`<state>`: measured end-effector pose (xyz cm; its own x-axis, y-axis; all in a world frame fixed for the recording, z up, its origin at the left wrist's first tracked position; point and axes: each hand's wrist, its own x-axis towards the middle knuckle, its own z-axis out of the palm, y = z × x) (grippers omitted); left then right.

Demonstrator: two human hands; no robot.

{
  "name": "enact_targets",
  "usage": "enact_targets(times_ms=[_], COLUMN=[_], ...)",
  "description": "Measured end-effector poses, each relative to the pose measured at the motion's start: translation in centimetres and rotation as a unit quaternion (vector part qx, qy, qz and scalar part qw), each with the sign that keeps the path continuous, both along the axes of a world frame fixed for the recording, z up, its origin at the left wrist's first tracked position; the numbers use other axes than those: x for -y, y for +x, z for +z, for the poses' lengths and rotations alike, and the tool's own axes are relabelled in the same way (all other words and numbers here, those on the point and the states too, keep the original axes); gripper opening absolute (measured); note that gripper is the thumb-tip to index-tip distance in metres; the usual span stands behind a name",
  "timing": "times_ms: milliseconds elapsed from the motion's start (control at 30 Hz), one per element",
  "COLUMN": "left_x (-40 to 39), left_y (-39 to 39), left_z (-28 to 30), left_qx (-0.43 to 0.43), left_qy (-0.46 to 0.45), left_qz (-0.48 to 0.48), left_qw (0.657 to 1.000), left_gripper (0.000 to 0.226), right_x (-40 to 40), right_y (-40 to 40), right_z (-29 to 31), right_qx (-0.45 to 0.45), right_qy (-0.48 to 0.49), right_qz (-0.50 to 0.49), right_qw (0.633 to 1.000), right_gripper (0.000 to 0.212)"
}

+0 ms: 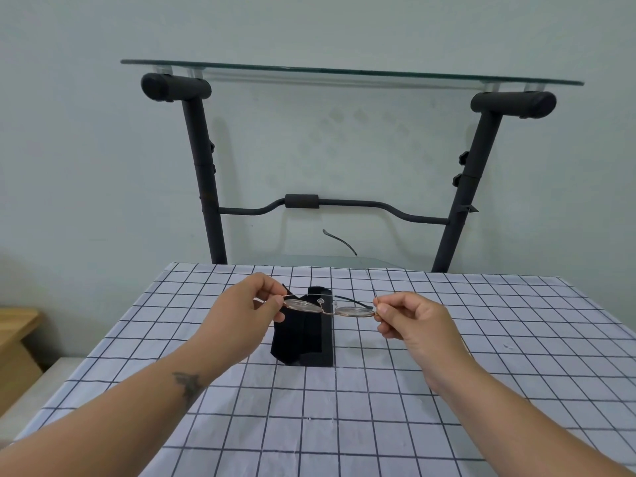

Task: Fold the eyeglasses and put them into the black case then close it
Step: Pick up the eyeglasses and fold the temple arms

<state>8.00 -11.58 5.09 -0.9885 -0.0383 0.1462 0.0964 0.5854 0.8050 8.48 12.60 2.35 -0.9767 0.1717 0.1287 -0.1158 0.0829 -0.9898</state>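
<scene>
Two hands, left hand [249, 302] and right hand [414, 323], pinching eyeglasses [330, 308] above black case [304, 333]

Round gold-rimmed eyeglasses [330, 308] held level above the black case [306, 333] — case open on the cloth.

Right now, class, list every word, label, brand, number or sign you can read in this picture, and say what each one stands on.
None can be read.
eyeglasses: no legible marking on frame or lenses.
black case: plain black, no visible lettering.
checked tablecloth: grid lines only, no text.
left forearm: a dark tattoo, a shape and not letters.
left hand and right hand: nothing written.
</scene>
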Motion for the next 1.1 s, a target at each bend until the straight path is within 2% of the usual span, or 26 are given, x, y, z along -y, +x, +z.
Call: enact_targets(times_ms=[367,1100], left_x=[0.13,0.38], left_y=[-0.09,-0.44], left_z=[0.22,-0.14], left_qx=[-0.003,-0.011], left_qy=[0.008,0.006], left_qz=[0.0,-0.01], left_qw=[1.0,1.0], left_gripper=[0.014,0.011], right_x=[-0.03,0.35], right_y=[0.01,0.83], right_z=[-0.46,-0.84], right_qx=[0.001,-0.009], right_qy=[0.046,0.105], right_qz=[0.018,0.042], right_qw=[0.999,0.994], right_gripper=[0.027,0.026])
